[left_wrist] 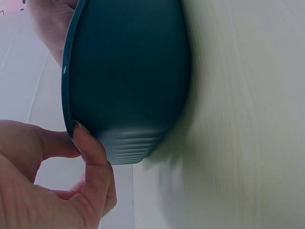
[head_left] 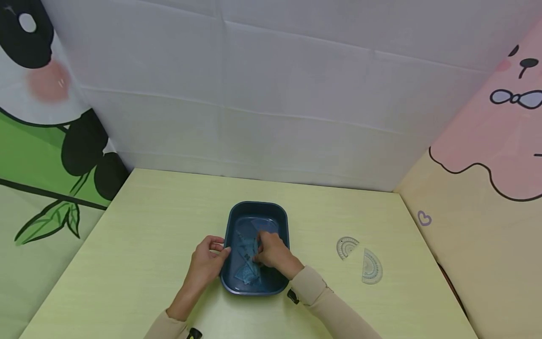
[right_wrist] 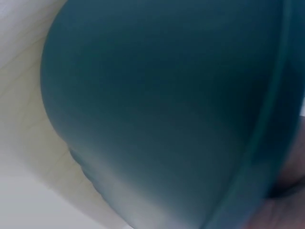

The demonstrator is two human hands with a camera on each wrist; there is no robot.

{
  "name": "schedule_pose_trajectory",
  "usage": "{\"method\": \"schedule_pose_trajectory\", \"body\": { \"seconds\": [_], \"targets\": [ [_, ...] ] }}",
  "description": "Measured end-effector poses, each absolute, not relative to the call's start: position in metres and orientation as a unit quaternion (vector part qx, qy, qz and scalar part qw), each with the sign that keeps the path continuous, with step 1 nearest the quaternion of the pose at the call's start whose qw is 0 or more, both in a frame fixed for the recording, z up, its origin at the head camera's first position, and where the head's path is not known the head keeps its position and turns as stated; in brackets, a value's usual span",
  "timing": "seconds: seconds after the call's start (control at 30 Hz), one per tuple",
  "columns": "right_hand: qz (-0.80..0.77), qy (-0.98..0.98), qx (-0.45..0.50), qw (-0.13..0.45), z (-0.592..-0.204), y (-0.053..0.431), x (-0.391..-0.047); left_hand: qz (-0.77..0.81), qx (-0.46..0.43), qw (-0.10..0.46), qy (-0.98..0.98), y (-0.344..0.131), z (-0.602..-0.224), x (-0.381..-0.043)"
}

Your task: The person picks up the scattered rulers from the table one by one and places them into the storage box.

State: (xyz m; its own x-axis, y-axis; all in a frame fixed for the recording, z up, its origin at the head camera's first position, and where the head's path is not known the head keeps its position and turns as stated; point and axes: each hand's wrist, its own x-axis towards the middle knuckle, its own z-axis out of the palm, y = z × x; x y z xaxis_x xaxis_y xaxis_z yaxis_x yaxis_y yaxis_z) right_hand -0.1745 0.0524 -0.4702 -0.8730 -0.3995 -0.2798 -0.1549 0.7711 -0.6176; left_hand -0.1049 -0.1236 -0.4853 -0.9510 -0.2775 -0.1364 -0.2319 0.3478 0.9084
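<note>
A deep blue plastic bin [head_left: 255,288] stands on the table. My left hand [head_left: 208,262] pinches the bin's left rim, thumb and fingers on either side of it; the left wrist view shows the same hand [left_wrist: 71,176] close up. My right hand [head_left: 275,254] reaches over the right wall into the bin, its fingers curled on a light-blue, see-through-looking piece [head_left: 247,270] with dark marks. Part of that piece is hidden behind the fingers. In the right wrist view, the bin's outer wall [right_wrist: 157,105] covers most of the hand.
Right of the bin, two clear protractors [head_left: 372,266] lie flat on the pale table [head_left: 169,207], a little apart. A white sheet [head_left: 271,94] hangs behind the table. Printed cartoon panels stand at the left and right sides.
</note>
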Motion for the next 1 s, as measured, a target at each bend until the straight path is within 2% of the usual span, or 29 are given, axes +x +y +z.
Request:
{"method": "schedule_pose_trajectory", "body": {
  "seconds": [0.37,1.0],
  "targets": [
    [-0.296,0.922,-0.156,0.195,-0.466,0.056,-0.176,-0.546,0.158,0.02,-0.822,-0.122,-0.484,-0.105],
    [-0.321,0.906,-0.218,0.169,-0.451,0.064,-0.18,-0.551,0.154,0.02,-0.82,-0.123,-0.483,-0.104]
  ]
}}
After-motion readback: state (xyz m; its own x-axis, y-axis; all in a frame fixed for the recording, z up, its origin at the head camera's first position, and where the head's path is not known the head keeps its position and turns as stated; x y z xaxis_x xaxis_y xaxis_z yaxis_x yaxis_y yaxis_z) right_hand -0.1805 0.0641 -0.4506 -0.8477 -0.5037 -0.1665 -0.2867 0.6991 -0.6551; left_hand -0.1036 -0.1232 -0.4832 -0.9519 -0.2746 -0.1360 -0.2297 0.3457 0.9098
